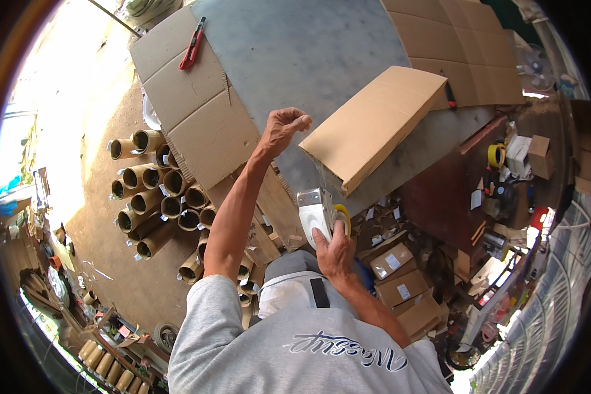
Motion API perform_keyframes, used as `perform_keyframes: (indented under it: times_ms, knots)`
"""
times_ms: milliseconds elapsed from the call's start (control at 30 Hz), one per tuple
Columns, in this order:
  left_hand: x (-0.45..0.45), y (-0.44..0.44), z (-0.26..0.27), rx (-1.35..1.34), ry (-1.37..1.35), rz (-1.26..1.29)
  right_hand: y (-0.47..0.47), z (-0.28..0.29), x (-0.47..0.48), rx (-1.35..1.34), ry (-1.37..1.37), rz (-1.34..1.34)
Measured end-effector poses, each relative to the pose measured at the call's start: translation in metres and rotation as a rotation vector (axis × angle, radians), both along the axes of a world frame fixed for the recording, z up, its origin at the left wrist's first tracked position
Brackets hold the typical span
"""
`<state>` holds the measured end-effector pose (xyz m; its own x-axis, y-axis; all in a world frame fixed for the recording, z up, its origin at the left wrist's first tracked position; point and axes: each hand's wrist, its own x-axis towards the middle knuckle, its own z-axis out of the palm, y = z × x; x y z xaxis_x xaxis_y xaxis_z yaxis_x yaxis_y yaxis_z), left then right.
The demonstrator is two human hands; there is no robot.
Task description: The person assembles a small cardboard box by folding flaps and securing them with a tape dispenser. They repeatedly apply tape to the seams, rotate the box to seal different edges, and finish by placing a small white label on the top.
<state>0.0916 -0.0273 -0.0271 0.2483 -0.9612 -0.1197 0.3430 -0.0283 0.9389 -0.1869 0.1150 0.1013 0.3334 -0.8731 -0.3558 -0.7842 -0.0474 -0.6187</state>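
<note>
A long closed cardboard box point(374, 125) lies at an angle on the grey tabletop point(295, 54). My right hand point(336, 253) grips a white handheld tape dispenser point(315, 212) with a yellow roll point(343, 216) at its side. The dispenser's front sits just off the near end of the box. Clear film, apparently tape, shows at that end; whether it joins the dispenser is hard to see. Beside the box's near left corner, my left hand point(284, 130) is raised with fingers curled and thumb against them, nothing visible in it.
A red utility knife point(192, 47) rests on a flat cardboard sheet point(202, 118) at left. Another knife point(449, 91) lies beyond the box, near more flat cardboard point(458, 44). Several cardboard tubes point(152, 197) stand on the floor left; cartons point(401, 285) and scraps lie right.
</note>
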Motion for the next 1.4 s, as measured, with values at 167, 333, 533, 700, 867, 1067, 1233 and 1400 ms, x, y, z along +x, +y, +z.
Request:
perform_keyframes:
  times_ms: [167, 333, 533, 700, 867, 1067, 1233, 1400]
  knots:
    - [0.01, -0.029, -0.021, 0.01, 0.03, -0.123, -0.004, -0.026, 0.023, 0.005, 0.062, -0.073]
    - [-0.021, -0.048, -0.037, 0.026, 0.089, -0.174, -0.009, -0.038, 0.024, 0.005, 0.056, -0.11]
    - [-0.058, -0.053, -0.046, -0.036, -0.165, -0.03, -0.013, -0.042, 0.022, -0.025, 0.055, -0.106]
    - [-0.077, -0.062, -0.04, -0.014, -0.371, 0.31, -0.013, -0.045, 0.022, -0.01, 0.061, -0.112]
    - [-0.059, -0.057, 0.007, 0.21, -0.578, 0.055, -0.019, -0.043, 0.017, -0.06, 0.041, -0.076]
    - [-0.113, -0.004, 0.111, 0.195, -0.861, -0.493, -0.026, -0.041, 0.014, -0.166, 0.146, -0.002]
    - [-0.128, -0.007, 0.115, 0.208, -0.941, -0.522, -0.015, -0.035, -0.007, -0.272, 0.181, 0.12]
    - [-0.122, -0.009, 0.1, 0.149, -0.9, -0.543, -0.018, -0.012, -0.075, -0.315, 0.179, 0.188]
